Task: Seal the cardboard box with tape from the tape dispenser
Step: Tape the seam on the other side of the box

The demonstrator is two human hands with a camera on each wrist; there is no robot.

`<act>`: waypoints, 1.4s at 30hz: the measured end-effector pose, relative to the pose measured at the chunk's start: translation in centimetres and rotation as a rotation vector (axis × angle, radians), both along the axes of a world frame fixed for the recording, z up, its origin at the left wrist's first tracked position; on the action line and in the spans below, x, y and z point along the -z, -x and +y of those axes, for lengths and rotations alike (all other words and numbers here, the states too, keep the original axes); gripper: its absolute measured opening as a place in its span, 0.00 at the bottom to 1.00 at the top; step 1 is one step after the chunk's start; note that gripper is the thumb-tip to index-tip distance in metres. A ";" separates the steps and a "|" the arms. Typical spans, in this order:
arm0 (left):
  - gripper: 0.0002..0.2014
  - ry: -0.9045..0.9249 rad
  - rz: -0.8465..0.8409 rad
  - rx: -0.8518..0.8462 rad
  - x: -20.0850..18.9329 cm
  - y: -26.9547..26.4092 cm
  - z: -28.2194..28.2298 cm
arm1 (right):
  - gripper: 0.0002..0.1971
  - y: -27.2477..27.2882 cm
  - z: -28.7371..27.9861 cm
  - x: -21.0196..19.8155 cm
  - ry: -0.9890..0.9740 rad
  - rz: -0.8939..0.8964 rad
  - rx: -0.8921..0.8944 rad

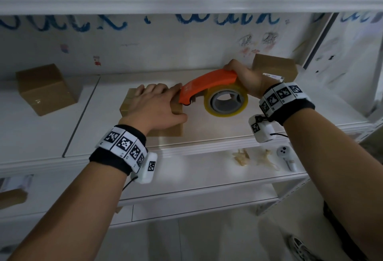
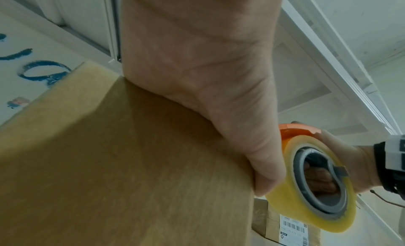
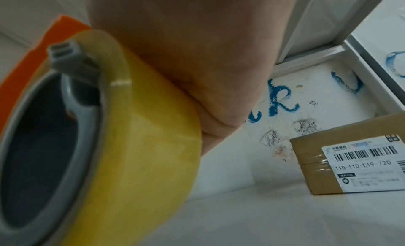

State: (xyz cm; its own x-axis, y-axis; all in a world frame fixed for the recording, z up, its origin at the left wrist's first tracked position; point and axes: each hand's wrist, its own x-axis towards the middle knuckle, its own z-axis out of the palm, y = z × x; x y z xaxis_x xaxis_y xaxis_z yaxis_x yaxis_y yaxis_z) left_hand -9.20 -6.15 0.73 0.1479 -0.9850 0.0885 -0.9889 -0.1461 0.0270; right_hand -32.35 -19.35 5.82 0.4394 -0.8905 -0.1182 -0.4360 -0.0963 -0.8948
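Now we see the box (image 1: 165, 131) on the white shelf (image 1: 217, 128), under our left hand (image 1: 154, 107), which lies flat on its top with fingers straight and the thumb down the right edge. Our right hand (image 1: 246, 78) grips the orange dispenser (image 1: 204, 85) by its rear, fingers curled round it; its front end touches the box top beside the left fingers. The yellowish tape roll (image 1: 226, 100) hangs just right of the box. Two other boxes sit well apart: one far left (image 1: 45, 88), one labelled (image 3: 355, 161) behind the right hand.

cardboard box (image 1: 176, 130) top: under left hand (image 1: 153, 105) | wall writing: blurred
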 end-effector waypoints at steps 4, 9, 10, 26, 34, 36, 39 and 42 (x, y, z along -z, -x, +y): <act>0.49 0.001 0.009 0.001 0.1 0.0 -0.1 | 0.19 0.2 0.0 0.3 0.000 -0.016 -0.020; 0.49 -0.007 -0.009 0.012 0.1 -0.1 -0.2 | 0.24 2.0 -1.0 1.4 -0.031 -0.012 0.025; 0.49 -0.010 -0.018 0.016 0.2 -0.1 -0.2 | 0.23 2.2 -1.0 1.8 -0.027 -0.011 0.035; 0.49 0.002 -0.043 0.023 0.3 -0.2 -0.3 | 0.26 2.6 -0.4 2.9 -0.017 0.313 -0.106; 0.49 0.014 -0.046 0.026 0.4 -0.2 -0.3 | 0.26 1.1 -0.5 0.8 0.023 0.545 -0.180; 0.49 0.017 -0.042 0.026 0.4 -0.3 -0.3 | 0.39 0.6 -0.5 0.3 0.053 0.697 -0.224; 0.49 0.023 -0.034 0.027 0.4 -0.3 -0.2 | 0.51 -0.3 -0.8 -0.2 0.115 0.850 -0.278; 0.48 0.029 -0.031 0.028 0.4 -0.2 -0.1 | 0.50 -1.0 -1.0 -0.4 0.115 0.916 -0.331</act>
State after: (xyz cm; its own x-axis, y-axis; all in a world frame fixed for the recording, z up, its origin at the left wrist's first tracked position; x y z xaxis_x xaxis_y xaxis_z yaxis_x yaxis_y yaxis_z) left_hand -9.00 -6.29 0.32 0.1174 -0.9856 0.1215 -0.9930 -0.1182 0.0006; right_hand -31.32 -20.38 6.24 0.4505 -0.7662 -0.4582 -0.8922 -0.4043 -0.2011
